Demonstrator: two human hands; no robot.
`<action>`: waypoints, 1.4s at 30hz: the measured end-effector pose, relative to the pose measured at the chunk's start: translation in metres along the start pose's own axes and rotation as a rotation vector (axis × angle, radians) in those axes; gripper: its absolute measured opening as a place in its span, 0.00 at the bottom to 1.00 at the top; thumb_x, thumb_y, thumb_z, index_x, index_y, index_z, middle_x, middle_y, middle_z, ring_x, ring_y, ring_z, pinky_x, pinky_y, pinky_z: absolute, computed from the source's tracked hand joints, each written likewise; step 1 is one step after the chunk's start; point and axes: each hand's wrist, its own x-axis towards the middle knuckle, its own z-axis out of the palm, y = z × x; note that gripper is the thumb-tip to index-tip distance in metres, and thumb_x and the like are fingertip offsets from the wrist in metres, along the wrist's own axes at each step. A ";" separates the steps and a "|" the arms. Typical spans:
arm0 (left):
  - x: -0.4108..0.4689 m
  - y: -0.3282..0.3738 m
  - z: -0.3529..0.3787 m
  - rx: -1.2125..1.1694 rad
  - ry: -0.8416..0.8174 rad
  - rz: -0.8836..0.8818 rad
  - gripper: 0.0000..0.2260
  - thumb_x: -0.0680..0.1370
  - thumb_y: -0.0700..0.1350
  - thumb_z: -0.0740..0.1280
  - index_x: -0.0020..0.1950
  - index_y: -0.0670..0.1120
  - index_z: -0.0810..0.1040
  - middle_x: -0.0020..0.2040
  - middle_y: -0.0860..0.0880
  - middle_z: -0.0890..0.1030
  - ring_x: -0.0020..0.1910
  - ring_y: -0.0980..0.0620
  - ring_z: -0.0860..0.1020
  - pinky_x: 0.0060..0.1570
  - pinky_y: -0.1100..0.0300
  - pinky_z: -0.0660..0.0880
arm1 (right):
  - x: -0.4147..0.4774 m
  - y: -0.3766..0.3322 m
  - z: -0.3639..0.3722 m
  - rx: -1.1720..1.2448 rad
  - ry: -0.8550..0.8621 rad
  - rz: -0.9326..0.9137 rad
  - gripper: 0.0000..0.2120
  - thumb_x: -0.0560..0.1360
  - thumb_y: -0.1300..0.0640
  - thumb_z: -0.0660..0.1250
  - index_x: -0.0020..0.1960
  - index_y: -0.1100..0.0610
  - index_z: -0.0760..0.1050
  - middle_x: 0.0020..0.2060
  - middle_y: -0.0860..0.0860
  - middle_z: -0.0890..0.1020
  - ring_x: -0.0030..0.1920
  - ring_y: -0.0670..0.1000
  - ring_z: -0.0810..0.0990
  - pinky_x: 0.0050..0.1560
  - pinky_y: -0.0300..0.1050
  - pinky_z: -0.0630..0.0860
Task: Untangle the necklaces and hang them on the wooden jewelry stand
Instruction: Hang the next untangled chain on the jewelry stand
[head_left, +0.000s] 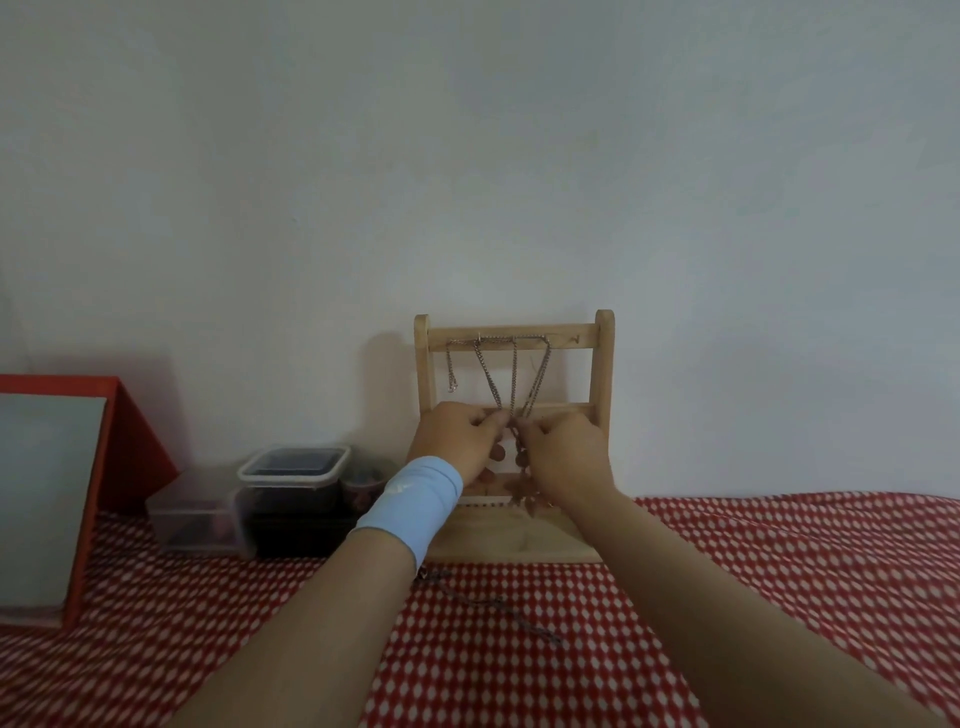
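While your left hand (457, 439) and right hand (569, 449) each pinch the necklaces (511, 379) where the strands cross, keep the pull light. Above your fingertips (493, 422) the chains run to the top rail (519, 331) of the wooden jewelry stand (603, 364); below them the pendants (498, 453) dangle. Part the strands sideways, not downward, so no loop comes off the rail.

A broad light-blue wristband (415, 501) with a small white mark wrapped the wrist behind the left hand (457, 441); the right hand (566, 452) and both forearms were bare
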 end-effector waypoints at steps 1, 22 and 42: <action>0.000 -0.002 -0.001 0.002 -0.004 0.011 0.12 0.80 0.50 0.65 0.45 0.44 0.83 0.37 0.49 0.85 0.30 0.45 0.84 0.39 0.52 0.83 | 0.000 0.000 -0.002 -0.040 0.010 -0.032 0.20 0.82 0.50 0.65 0.33 0.57 0.77 0.28 0.50 0.81 0.28 0.50 0.79 0.33 0.49 0.79; -0.057 -0.086 -0.002 0.627 -0.556 0.062 0.07 0.77 0.43 0.68 0.49 0.41 0.83 0.51 0.43 0.83 0.51 0.44 0.80 0.55 0.54 0.77 | -0.051 0.020 0.021 -0.796 -0.821 -0.191 0.18 0.72 0.41 0.75 0.50 0.55 0.83 0.33 0.45 0.82 0.35 0.44 0.79 0.35 0.38 0.72; -0.043 -0.091 -0.049 -0.156 -0.487 -0.144 0.10 0.82 0.47 0.62 0.44 0.47 0.79 0.29 0.52 0.65 0.23 0.57 0.63 0.23 0.63 0.64 | -0.034 0.023 0.025 0.342 -0.797 -0.025 0.13 0.82 0.56 0.65 0.42 0.51 0.85 0.29 0.51 0.74 0.31 0.49 0.74 0.44 0.47 0.80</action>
